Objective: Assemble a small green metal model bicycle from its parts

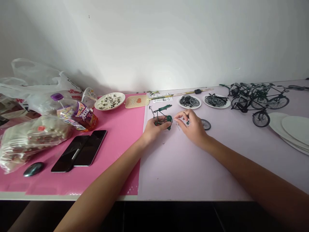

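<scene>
My left hand is closed on a small dark green bicycle frame, which has handlebars at its left end and a green round part at its right. Just right of the frame, my right hand is closed in a pinch, with a small thin piece near the fingertips that is too small to name. A loose black wheel lies on the table behind the right hand. Small bits rest on the surface between the hands.
Plates of wheels and black parts stand behind. Model bicycles and white plates are right. Left are a bowl, a bottle, two phones, a mouse and plastic bags.
</scene>
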The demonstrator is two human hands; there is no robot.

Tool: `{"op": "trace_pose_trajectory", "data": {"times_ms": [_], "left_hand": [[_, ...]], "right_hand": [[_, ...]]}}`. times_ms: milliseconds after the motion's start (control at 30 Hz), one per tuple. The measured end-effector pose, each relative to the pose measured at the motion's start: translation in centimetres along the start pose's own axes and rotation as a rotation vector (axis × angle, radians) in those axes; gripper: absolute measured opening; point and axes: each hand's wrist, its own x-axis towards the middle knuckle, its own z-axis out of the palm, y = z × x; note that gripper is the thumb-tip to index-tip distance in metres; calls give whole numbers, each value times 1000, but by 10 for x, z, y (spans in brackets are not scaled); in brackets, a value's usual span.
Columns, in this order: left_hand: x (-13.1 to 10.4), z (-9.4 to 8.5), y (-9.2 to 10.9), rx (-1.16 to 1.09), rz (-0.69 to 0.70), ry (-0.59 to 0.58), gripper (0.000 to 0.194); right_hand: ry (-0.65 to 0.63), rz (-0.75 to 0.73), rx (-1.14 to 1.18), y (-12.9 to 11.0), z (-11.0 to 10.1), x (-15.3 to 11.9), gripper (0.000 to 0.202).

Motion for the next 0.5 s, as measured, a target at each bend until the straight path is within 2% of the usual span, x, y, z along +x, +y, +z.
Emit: {"op": "trace_pose_trajectory", "data": {"times_ms": [233, 500], "left_hand": [[-5, 0, 2, 58, -14, -108, 47], [-4, 2, 1, -2, -73, -80, 52]], "right_hand": [[-4, -81, -13, -8, 1, 0, 16], [-54, -162, -40, -7, -3, 3, 14]]}}
